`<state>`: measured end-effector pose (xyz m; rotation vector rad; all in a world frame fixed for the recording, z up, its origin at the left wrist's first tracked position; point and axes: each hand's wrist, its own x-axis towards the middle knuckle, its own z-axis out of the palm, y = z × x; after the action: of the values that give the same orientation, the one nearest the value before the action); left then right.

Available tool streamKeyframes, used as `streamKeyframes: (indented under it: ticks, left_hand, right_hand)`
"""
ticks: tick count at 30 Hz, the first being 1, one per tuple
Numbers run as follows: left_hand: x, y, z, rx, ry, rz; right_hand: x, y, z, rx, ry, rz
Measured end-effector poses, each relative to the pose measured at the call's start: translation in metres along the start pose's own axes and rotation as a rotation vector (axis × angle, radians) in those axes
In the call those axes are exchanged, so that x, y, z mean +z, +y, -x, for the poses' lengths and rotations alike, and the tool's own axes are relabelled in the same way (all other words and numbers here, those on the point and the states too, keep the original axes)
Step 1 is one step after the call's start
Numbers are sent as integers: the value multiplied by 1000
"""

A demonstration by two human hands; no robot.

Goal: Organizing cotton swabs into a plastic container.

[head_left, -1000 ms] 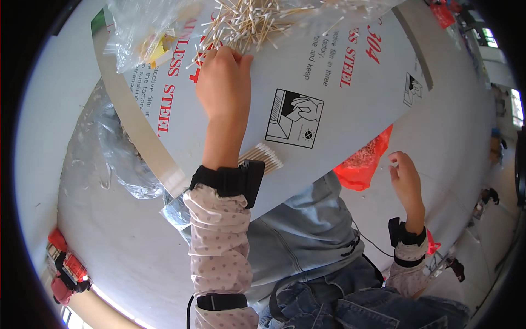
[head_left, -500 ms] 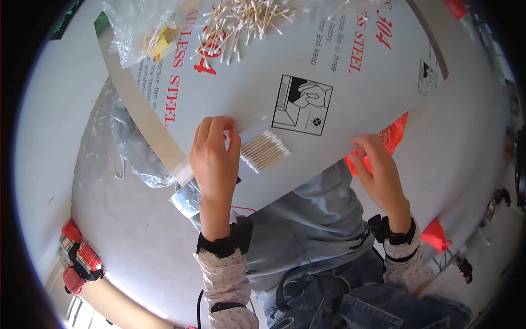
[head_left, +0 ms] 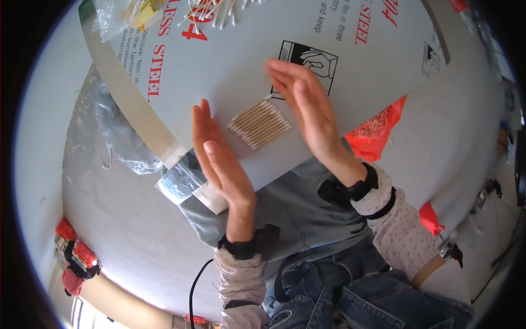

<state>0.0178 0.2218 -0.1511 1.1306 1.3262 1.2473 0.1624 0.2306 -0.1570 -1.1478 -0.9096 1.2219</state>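
A slanted row of cotton swabs (head_left: 259,125) lies side by side on a board (head_left: 219,71) covered in printed grey film. One swab at the far end sticks out a little beyond the others. My left hand (head_left: 222,162) is held edge-on left of the row, its fingers stretched out and holding nothing. On the other side, my right hand (head_left: 309,107) is also open and empty, palm turned toward the swabs. Both hands appear slightly apart from the row. Loose swabs (head_left: 219,13) lie scattered at the far edge of the view.
A clear plastic bag with something yellow (head_left: 143,13) sits at the far left of the board. Another clear bag (head_left: 129,134) lies beyond the left edge. Near my left wrist is a clear packet (head_left: 181,183). A red bag (head_left: 378,131) is at the right.
My right hand has moved left and away from me, from beside the red bag to the swab row. My left hand's bent fingers have straightened. The board appears shifted upward in the view.
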Motion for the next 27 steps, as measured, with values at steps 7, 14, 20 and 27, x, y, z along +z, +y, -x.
streamKeyframes:
  ticks: [7, 14, 20, 27]
  left_hand:
    - [23, -3, 17, -13, 118, 259]
    - [10, 2, 23, -76, 248, 419]
    - [-3, 5, 41, -11, 282, 248]
    - [-17, -1, 75, -55, 257, 205]
  right_hand:
    - [16, 6, 5, -1, -93, 7]
    - [-6, -1, 13, -75, 48, 18]
    - [-32, -9, 26, -86, 231, 48]
    - [-37, -5, 30, -128, 289, 119]
